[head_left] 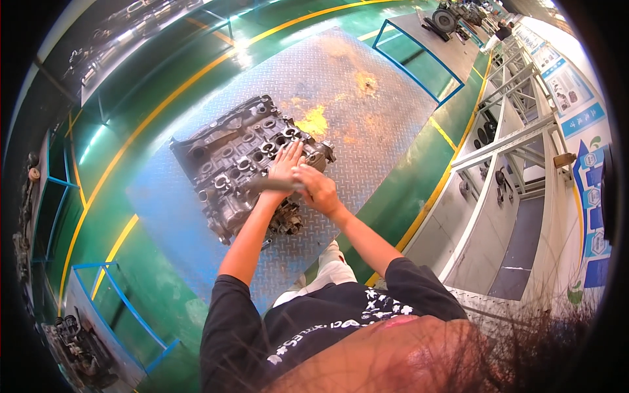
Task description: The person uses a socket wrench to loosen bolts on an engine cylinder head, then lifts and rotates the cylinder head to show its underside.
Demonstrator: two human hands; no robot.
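Observation:
A grey metal engine cylinder head (226, 154), with rows of round openings and valve gear on top, lies on a steel plate. My left hand (285, 162) rests over its right side, fingers stretched out and lying flat. Just right of it, my right hand (318, 191) is closed around one end of a dark bar-shaped tool (272, 185). The bar points left across my left wrist and is smeared by motion, so its exact kind does not show. Part of the engine casting under my hands is hidden.
The worn blue tread-plate platform (380, 141) carries yellow stains (313, 122). Blue rails (419, 62) stand at its far right, others at lower left near another engine (82, 350). A grey metal rack (511, 164) runs along the right. A person (503, 31) is far off.

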